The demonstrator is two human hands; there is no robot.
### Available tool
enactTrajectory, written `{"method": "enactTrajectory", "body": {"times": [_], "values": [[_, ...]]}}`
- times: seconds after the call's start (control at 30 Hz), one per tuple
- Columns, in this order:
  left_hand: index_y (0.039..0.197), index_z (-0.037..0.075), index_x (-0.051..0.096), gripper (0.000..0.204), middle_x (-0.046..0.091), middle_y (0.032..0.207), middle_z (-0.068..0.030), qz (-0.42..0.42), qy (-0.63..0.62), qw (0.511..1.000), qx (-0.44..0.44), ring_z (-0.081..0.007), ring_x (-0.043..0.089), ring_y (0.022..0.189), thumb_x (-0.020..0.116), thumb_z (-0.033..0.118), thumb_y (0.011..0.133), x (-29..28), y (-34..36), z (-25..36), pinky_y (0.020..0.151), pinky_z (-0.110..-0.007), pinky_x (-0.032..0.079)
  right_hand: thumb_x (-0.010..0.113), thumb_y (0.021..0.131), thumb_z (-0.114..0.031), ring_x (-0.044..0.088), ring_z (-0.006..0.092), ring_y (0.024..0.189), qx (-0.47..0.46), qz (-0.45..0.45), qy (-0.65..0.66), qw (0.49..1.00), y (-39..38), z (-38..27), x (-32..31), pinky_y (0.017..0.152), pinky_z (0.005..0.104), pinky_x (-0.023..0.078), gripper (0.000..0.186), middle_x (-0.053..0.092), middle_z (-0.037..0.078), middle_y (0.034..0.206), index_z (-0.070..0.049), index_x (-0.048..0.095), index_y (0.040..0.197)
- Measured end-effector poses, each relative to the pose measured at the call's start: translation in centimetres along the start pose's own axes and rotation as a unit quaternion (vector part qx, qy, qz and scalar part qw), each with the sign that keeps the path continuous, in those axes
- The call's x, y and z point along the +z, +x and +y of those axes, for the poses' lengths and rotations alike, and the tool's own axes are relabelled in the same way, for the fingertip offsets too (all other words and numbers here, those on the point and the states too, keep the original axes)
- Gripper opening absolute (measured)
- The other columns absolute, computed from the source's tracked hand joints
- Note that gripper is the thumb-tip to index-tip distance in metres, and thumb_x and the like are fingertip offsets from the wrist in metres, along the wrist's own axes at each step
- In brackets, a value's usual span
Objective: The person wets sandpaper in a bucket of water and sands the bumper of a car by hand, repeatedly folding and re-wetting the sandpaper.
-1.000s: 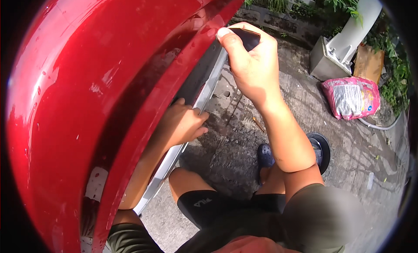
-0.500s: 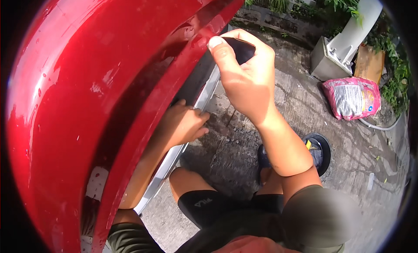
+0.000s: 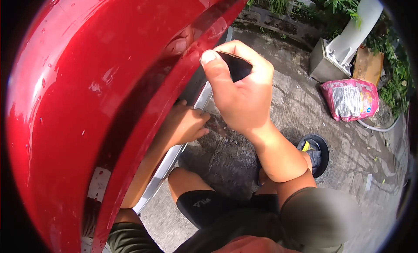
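Note:
A glossy red vehicle panel (image 3: pixel 87 100), dotted with water drops, fills the left side. Between the thumb and fingers of my right hand (image 3: pixel 241 89) is a thin dark sheet (image 3: pixel 238 66) with a brownish edge. My thumb tip is close beside the red panel's right edge; whether it touches cannot be told. Lower down, my left hand (image 3: pixel 185 122) has its fingers curled over the silver strip (image 3: pixel 167 159) that runs beneath the panel. Some of its fingertips are hidden in the dark gap there, and the panel's edge covers part of that forearm.
On the rough concrete ground (image 3: pixel 226 157), a black bucket (image 3: pixel 323 155) stands near my leg. Further right lie a pink bag (image 3: pixel 350 98) and a brown cardboard piece (image 3: pixel 368 65). A pale post (image 3: pixel 359 26) rises from a concrete block (image 3: pixel 326 61), with plants behind.
My right hand has slid down and slightly left along the red panel's edge, still pinching the dark sheet. The left hand stays in place.

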State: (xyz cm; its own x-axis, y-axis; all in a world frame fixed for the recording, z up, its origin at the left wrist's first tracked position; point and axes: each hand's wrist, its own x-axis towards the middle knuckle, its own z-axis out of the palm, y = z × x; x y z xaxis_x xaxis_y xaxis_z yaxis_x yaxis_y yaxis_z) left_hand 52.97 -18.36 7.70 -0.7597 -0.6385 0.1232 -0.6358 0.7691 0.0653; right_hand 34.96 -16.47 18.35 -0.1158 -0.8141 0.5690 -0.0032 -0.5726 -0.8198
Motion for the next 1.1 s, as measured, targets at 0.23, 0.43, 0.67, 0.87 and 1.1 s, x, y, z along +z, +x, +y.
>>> {"method": "enactTrajectory", "body": {"times": [0.23, 0.43, 0.67, 0.87, 1.1], "values": [[0.095, 0.009, 0.069, 0.032, 0.073, 0.085, -0.0104, -0.051, 0.056, 0.997, 0.002, -0.0314, 0.072, 0.08, 0.075, 0.039, 0.082, -1.1, 0.1, 0.6, 0.085, -0.044, 0.049, 0.068, 0.092, -0.011, 0.053, 0.004, 0.063, 0.002, 0.003, 0.016, 1.0, -0.5, 0.0, 0.3, 0.058, 0.0233, 0.044, 0.015, 0.061, -0.001, 0.067, 0.0, 0.066, 0.084], [0.095, 0.009, 0.069, 0.032, 0.073, 0.087, -0.0105, -0.028, 0.04, 0.999, 0.019, -0.0306, 0.071, 0.083, 0.076, 0.037, 0.082, -1.8, 0.6, 1.1, 0.085, -0.045, 0.049, 0.065, 0.097, -0.01, 0.051, 0.0021, 0.064, -0.061, -0.055, -0.038, 0.996, -1.3, -0.2, -0.4, 0.058, 0.0204, 0.042, 0.012, 0.061, -0.002, 0.074, 0.0, 0.065, 0.091], [0.099, 0.01, 0.067, 0.032, 0.068, 0.084, -0.0079, -0.087, 0.065, 0.993, 0.039, -0.0279, 0.068, 0.085, 0.067, 0.041, 0.091, -2.3, 0.6, 0.9, 0.086, -0.04, 0.047, 0.067, 0.096, -0.016, 0.053, 0.0065, 0.055, 0.035, 0.009, 0.037, 0.999, 0.2, 1.0, -2.8, 0.049, 0.0227, 0.043, 0.016, 0.061, 0.001, 0.073, -0.001, 0.062, 0.1], [0.099, 0.011, 0.067, 0.032, 0.068, 0.085, -0.0083, -0.105, 0.068, 0.992, 0.03, -0.0279, 0.068, 0.087, 0.066, 0.042, 0.091, -2.2, 0.5, 0.7, 0.087, -0.041, 0.046, 0.072, 0.09, -0.014, 0.057, 0.0062, 0.074, 0.074, -0.02, 0.058, 0.995, 1.0, 0.0, -2.4, 0.068, 0.0253, 0.047, 0.014, 0.065, -0.001, 0.078, -0.001, 0.067, 0.092], [0.1, 0.011, 0.066, 0.032, 0.069, 0.088, -0.0082, -0.096, 0.051, 0.994, 0.025, -0.0275, 0.068, 0.09, 0.065, 0.042, 0.092, -2.2, 0.6, 0.7, 0.089, -0.042, 0.046, 0.074, 0.086, -0.016, 0.055, 0.005, 0.065, 0.086, -0.009, 0.01, 0.996, 2.0, -0.4, -2.1, 0.061, 0.0247, 0.046, 0.016, 0.066, 0.0, 0.07, 0.0, 0.071, 0.086]]}}
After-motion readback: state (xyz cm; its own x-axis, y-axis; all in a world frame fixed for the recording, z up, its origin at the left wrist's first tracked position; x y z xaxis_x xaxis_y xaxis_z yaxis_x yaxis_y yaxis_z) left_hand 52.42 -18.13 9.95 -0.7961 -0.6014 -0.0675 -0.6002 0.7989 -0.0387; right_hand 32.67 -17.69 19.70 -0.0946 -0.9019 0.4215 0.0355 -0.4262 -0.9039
